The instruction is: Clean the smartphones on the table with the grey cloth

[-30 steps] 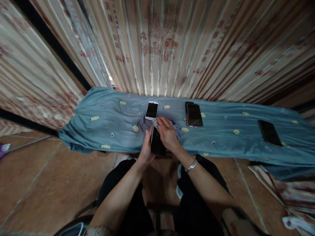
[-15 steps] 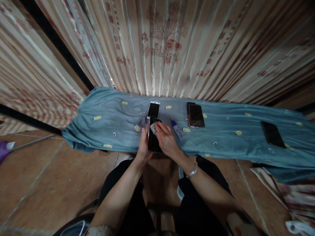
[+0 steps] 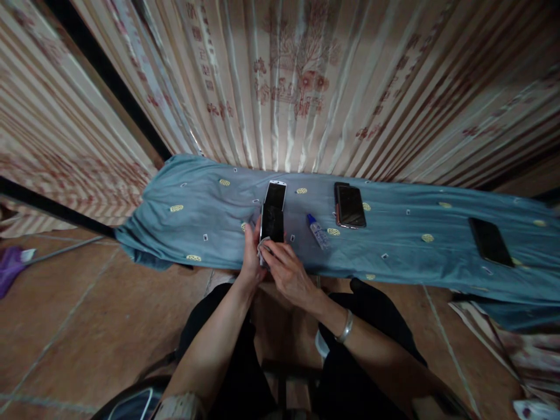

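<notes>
My left hand (image 3: 251, 255) grips a black smartphone (image 3: 273, 223) by its left side, with the dark screen facing up. In my right hand (image 3: 286, 271) a small grey cloth (image 3: 263, 249) is pinched, pressed on the lower left part of that phone. Just beyond the held phone lies a white smartphone (image 3: 275, 193), its lower end hidden behind the black one. To the right of my hands a small clear bottle with a blue cap (image 3: 318, 231) lies on its side on the blue cloth.
A blue patterned cloth (image 3: 223, 221) covers the long narrow bench. Farther right lie a dark phone (image 3: 351, 206) overlapping another dark item, and a black phone (image 3: 490, 241) near the right end. A pleated curtain (image 3: 245, 87) hangs behind. A purple object (image 3: 12, 265) is on the floor at left.
My right hand has moved the grey cloth down the phone, from near its top to its lower left. My left hand still holds the phone.
</notes>
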Demonstrator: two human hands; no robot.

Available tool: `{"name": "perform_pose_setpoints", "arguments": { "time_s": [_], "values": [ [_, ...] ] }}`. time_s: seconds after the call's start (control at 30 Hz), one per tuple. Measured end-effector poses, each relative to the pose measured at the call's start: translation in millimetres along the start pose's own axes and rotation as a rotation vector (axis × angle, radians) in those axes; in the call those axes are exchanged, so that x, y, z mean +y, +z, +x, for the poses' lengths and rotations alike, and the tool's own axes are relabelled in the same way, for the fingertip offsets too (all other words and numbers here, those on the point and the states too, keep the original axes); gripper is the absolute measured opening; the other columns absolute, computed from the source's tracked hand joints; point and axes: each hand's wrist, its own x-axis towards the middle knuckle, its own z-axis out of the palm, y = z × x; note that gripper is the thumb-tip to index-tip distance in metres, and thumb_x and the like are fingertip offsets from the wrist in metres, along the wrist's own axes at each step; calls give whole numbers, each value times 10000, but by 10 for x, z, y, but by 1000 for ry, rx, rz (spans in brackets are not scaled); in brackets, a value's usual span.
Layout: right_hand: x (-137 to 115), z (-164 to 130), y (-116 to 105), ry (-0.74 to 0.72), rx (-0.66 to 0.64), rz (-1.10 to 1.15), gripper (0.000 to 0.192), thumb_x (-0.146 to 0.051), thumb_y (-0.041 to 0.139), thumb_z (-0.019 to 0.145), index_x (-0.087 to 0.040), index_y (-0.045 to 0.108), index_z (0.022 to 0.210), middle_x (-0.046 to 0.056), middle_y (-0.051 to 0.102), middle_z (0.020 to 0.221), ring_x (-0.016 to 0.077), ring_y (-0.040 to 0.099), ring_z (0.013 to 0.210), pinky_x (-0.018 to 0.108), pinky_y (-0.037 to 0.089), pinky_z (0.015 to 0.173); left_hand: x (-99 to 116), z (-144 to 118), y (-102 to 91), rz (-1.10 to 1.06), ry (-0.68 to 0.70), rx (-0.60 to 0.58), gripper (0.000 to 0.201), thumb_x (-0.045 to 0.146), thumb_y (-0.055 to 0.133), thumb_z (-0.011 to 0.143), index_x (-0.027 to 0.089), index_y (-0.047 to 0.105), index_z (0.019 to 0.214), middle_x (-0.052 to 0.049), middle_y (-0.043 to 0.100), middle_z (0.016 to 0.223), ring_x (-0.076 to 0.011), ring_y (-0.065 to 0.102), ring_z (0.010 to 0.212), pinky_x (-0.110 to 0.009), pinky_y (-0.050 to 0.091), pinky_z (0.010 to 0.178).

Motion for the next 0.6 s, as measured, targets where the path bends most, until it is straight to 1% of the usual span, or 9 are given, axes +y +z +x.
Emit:
{"name": "perform_pose_setpoints", "arguments": {
  "time_s": [0.07, 0.13, 0.2, 0.27, 0.37, 0.43, 0.5, 0.6],
  "values": [
    [3, -15, 2, -39, -7, -4, 561, -67, 426, 1021, -136, 510, 1571, 187, 627, 1487, 289, 578, 1329, 513, 555, 1137, 7, -22, 26, 16, -4, 8, 633, 594, 287, 1081, 272, 552, 1558, -54, 798, 1270, -214, 710, 1265, -378, 545, 1131],
    [24, -12, -4, -70, -7, -33, 560, -55, 432, 1012, -125, 522, 1561, 188, 625, 1492, 292, 574, 1342, 505, 555, 1140, 13, -49, 62, 38, -15, 30, 642, 577, 260, 1090, 248, 563, 1551, -66, 792, 1286, -223, 700, 1288, -388, 528, 1156],
    [51, 6, -16, -102, 3, -72, 535, -52, 426, 1012, -107, 556, 1528, 187, 639, 1476, 291, 580, 1338, 496, 558, 1138, 9, -68, 90, 49, -28, 55, 627, 555, 258, 1098, 236, 607, 1510, -68, 792, 1282, -213, 690, 1308, -371, 511, 1174],
    [78, 35, -32, -112, 12, -110, 515, -54, 412, 1015, -102, 586, 1498, 179, 654, 1462, 287, 594, 1324, 491, 561, 1135, -11, -75, 102, 41, -28, 66, 600, 539, 274, 1101, 235, 678, 1424, -62, 801, 1252, -198, 680, 1323, -340, 501, 1177],
    [134, 86, -54, -77, 19, -143, 496, -64, 400, 1025, -113, 620, 1467, 168, 669, 1453, 276, 613, 1298, 475, 564, 1131, -65, -68, 93, 23, 0, 52, 570, 523, 303, 1101, 223, 755, 1279, -61, 807, 1225, -189, 655, 1359, -307, 484, 1183],
    [191, 122, -70, -35, 29, -153, 480, -78, 395, 1038, -115, 640, 1449, 167, 675, 1450, 271, 613, 1300, 464, 561, 1137, -105, -64, 81, 14, 8, 21, 549, 519, 337, 1096, 204, 762, 1245, -64, 792, 1263, -195, 616, 1407, -304, 469, 1198],
    [260, 161, -92, 7, 32, -158, 471, -97, 391, 1049, -118, 651, 1441, 166, 674, 1454, 273, 606, 1316, 472, 547, 1153, -138, -67, 75, 13, -12, -10, 536, 510, 358, 1092, 192, 747, 1278, -71, 774, 1308, -214, 570, 1457, -337, 455, 1220],
    [356, 226, -132, 70, 15, -154, 473, -118, 385, 1058, -137, 652, 1448, 157, 663, 1475, 277, 593, 1340, 493, 522, 1181, -172, -83, 84, 28, -61, -44, 538, 468, 331, 1103, 188, 691, 1389, -85, 754, 1358, -239, 507, 1513, -413, 411, 1264]
  ]
}}
